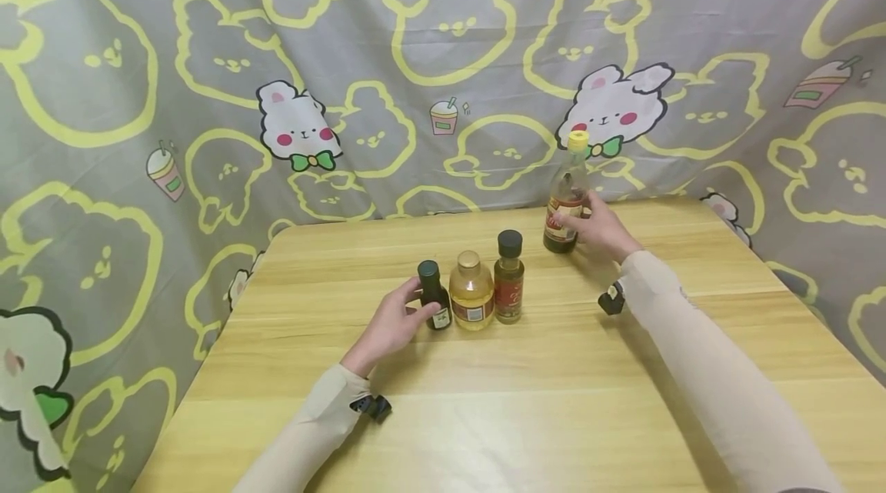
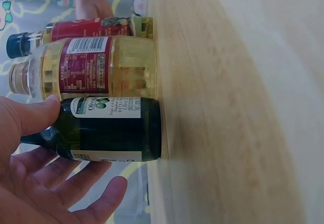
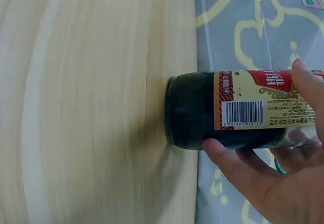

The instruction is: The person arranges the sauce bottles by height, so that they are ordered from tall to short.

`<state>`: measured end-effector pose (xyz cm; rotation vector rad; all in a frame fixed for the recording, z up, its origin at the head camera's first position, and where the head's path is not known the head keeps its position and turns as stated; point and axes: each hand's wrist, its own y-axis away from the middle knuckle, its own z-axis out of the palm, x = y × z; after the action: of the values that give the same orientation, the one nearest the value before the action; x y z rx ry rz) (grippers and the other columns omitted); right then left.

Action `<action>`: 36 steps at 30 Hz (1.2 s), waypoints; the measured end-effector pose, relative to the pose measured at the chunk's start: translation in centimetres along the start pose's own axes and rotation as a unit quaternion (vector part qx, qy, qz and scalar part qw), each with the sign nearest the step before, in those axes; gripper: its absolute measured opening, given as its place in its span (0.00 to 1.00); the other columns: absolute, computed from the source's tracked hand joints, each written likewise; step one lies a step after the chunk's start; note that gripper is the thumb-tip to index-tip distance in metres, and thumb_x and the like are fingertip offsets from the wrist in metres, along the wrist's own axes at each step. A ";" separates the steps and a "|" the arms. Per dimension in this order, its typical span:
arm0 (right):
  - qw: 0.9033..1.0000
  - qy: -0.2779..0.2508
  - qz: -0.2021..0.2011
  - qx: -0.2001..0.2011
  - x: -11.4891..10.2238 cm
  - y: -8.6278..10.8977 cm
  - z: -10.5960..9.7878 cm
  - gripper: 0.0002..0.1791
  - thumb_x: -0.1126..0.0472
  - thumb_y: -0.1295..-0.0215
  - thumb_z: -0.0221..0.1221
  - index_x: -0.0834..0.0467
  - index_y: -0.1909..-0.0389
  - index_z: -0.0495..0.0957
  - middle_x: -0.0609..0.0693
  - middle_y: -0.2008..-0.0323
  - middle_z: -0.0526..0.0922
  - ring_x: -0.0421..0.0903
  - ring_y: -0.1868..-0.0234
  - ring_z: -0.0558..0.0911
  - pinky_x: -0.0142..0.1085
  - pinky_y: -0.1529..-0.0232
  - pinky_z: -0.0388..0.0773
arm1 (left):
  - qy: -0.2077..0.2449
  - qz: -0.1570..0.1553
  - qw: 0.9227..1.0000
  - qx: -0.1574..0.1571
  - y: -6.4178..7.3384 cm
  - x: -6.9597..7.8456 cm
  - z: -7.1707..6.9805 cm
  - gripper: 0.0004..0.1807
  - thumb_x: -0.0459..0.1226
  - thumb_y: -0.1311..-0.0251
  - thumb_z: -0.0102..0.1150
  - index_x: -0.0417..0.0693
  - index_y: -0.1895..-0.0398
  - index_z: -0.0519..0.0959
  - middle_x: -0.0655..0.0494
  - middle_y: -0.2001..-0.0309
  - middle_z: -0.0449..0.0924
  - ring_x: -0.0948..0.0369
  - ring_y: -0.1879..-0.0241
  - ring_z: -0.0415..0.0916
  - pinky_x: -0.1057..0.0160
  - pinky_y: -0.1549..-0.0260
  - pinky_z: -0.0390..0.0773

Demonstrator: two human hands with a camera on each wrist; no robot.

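In the head view my left hand (image 1: 393, 326) is at a small dark olive oil bottle (image 1: 436, 301), thumb on the near side and fingers bent loosely round the far side. That bottle stands upright at the left end of a row. Beside it are a squat bottle of yellow liquid (image 1: 472, 301) with a gold cap and a slimmer red-labelled bottle (image 1: 509, 289) with a black cap. Further back and right, my right hand (image 1: 601, 229) grips a vinegar bottle (image 1: 564, 212) with a yellow cap, its top leaning slightly right. Whether its base touches the table I cannot tell.
The wooden table (image 1: 443, 401) reaches back to a grey curtain (image 1: 443, 162) printed with yellow outlines and white rabbits. A small black device (image 1: 371, 407) sits at my left wrist, another black device (image 1: 612, 298) at my right.
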<state>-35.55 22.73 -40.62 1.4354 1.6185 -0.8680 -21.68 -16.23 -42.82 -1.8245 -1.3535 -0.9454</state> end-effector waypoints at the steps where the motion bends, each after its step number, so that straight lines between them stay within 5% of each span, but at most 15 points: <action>1: 1.000 -0.001 0.000 0.002 0.1 -0.1 -0.1 0.51 0.43 0.30 0.63 0.56 0.19 0.43 0.67 0.22 0.54 0.70 0.25 0.61 0.60 0.36 0.76 | -0.001 0.001 1.000 0.000 0.0 0.0 0.0 0.24 0.36 0.31 0.64 0.50 0.33 0.75 0.44 0.35 0.78 0.44 0.34 0.74 0.49 0.43 0.83; 8: 0.999 0.005 0.011 0.030 -0.4 1.1 -0.6 0.58 0.44 0.32 0.66 0.57 0.18 0.36 0.68 0.21 0.51 0.70 0.26 0.62 0.62 0.30 0.68 | -0.017 0.000 1.000 -0.014 0.0 0.0 0.1 0.24 0.37 0.31 0.64 0.50 0.33 0.75 0.45 0.35 0.78 0.45 0.34 0.74 0.49 0.43 0.83; 16: 0.995 -0.033 -0.009 0.098 -5.1 4.6 -1.3 0.63 0.39 0.36 0.67 0.55 0.17 0.33 0.63 0.20 0.49 0.65 0.23 0.59 0.61 0.27 0.63 | -0.020 0.002 1.000 -0.012 -0.1 0.3 0.0 0.24 0.38 0.31 0.63 0.51 0.32 0.74 0.44 0.35 0.78 0.45 0.34 0.74 0.48 0.43 0.83; 27: 0.994 -0.030 -0.103 0.030 -7.3 9.6 0.0 0.46 0.48 0.27 0.62 0.53 0.18 0.47 0.59 0.23 0.59 0.61 0.25 0.64 0.62 0.29 0.67 | -0.020 -0.001 1.000 -0.008 0.0 0.1 -0.1 0.24 0.37 0.31 0.64 0.51 0.33 0.75 0.44 0.35 0.78 0.45 0.35 0.75 0.49 0.44 0.83; 36: 0.988 -0.012 -0.150 -0.033 -7.0 10.7 2.2 0.44 0.55 0.35 0.70 0.57 0.23 0.58 0.59 0.26 0.66 0.61 0.30 0.70 0.59 0.29 0.68 | -0.017 0.002 1.000 -0.006 0.2 0.1 -0.3 0.24 0.38 0.31 0.64 0.51 0.33 0.75 0.44 0.35 0.78 0.44 0.34 0.74 0.49 0.44 0.83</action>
<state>-24.33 18.94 -35.30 1.1472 1.8575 -0.9845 -21.50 -16.43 -42.58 -1.8586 -1.3680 -0.9258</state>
